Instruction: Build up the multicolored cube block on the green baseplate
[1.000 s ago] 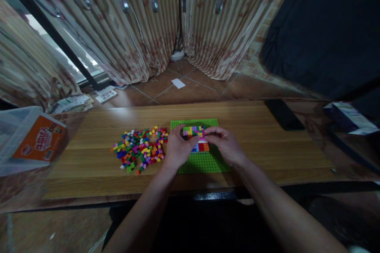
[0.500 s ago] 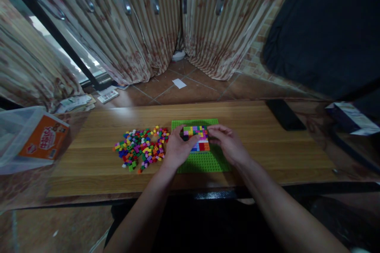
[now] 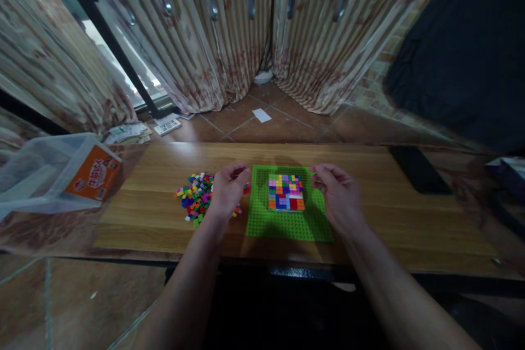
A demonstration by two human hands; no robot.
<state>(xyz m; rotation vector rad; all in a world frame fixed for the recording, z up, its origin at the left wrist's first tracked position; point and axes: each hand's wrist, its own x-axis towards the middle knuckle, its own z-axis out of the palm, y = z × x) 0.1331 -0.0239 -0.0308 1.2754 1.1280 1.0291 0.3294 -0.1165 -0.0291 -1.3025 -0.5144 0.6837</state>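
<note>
A green studded baseplate [image 3: 262,225] lies on the wooden table. Near its middle stands a square block of multicoloured toy bricks [image 3: 286,192]. My left hand [image 3: 227,190] is raised off the baseplate's left edge, over the right side of a loose brick pile [image 3: 197,197] and hiding part of it. Its thumb and fingers are curled close together; what they hold, if anything, is too small to name. By the far right corner of the baseplate, my right hand [image 3: 338,194] has its fingertips pinched. A bit of green shows there, and I cannot tell if it is a brick or the plate.
A black phone-like slab [image 3: 419,169] lies at the table's right. Left of the table stands a clear plastic tub [image 3: 45,175] with an orange label. A white card [image 3: 261,115] lies on the tiled floor before the striped curtains [image 3: 229,38].
Both hands have come away from the brick block, left hand leftward to the pile, right hand slightly rightward. The block now shows whole. The view has shifted left.
</note>
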